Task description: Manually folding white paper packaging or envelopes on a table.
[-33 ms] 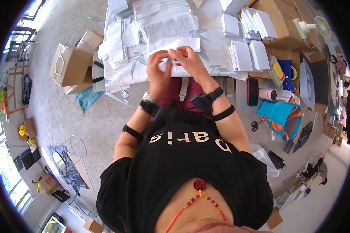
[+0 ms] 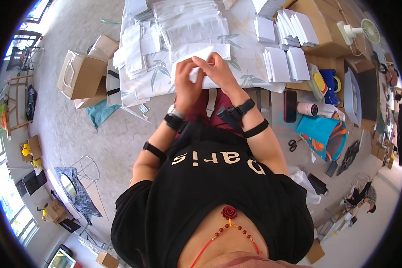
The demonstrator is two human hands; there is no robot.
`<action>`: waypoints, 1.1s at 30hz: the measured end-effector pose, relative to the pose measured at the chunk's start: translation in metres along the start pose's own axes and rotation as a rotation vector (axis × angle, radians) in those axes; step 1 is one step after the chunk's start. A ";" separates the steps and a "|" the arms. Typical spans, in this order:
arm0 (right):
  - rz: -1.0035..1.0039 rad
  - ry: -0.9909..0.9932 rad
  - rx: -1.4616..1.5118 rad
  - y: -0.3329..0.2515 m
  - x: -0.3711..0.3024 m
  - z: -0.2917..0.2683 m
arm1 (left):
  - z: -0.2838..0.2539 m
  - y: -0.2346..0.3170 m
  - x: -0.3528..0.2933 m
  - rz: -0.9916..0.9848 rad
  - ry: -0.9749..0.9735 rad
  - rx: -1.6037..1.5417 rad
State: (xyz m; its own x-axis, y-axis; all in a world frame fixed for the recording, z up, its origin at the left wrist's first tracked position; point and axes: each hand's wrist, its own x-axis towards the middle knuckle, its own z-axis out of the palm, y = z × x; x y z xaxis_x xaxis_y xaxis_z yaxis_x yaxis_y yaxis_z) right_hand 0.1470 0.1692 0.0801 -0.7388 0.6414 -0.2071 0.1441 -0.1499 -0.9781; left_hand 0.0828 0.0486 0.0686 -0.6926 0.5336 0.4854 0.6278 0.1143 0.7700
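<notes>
Both my hands meet over the near edge of the table, at a piece of folded white paper point(image 2: 204, 53). My left hand point(image 2: 187, 87) is closed, its fingertips on the paper. My right hand point(image 2: 219, 76) pinches the same piece from the other side, thumb and fingertips close to the left ones. Much of the paper is hidden behind the fingers. Just beyond the hands lies a flat white paper strip point(image 2: 221, 50), and past it a wide overlapping stack of white paper pieces point(image 2: 190, 24). More narrow white pieces point(image 2: 134, 49) lie in a pile to the left.
Stacks of white folded packets point(image 2: 279, 64) stand on the table's right side. Beside them are a phone point(image 2: 290, 106), a pink cylinder point(image 2: 307, 108), a blue tape roll and a small fan point(image 2: 370, 31). Cardboard boxes point(image 2: 78, 78) stand on the floor at left, scissors point(image 2: 293, 144) at right.
My left hand has shifted slightly right and toward me, closer to my right hand. The white paper's corner now rises higher beyond the fingers.
</notes>
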 end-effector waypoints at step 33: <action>0.073 0.353 -0.425 0.118 0.002 -0.172 | 0.029 -0.092 -0.055 -0.288 -0.151 0.361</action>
State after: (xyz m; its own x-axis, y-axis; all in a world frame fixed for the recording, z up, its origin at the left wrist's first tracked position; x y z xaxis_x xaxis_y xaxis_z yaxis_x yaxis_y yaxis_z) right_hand 0.2756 0.2825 -0.0388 -0.4620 0.8647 -0.1971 0.4941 0.0664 -0.8669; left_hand 0.0737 0.0327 -0.0412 -0.8136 0.5503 0.1874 0.5199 0.5445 0.6582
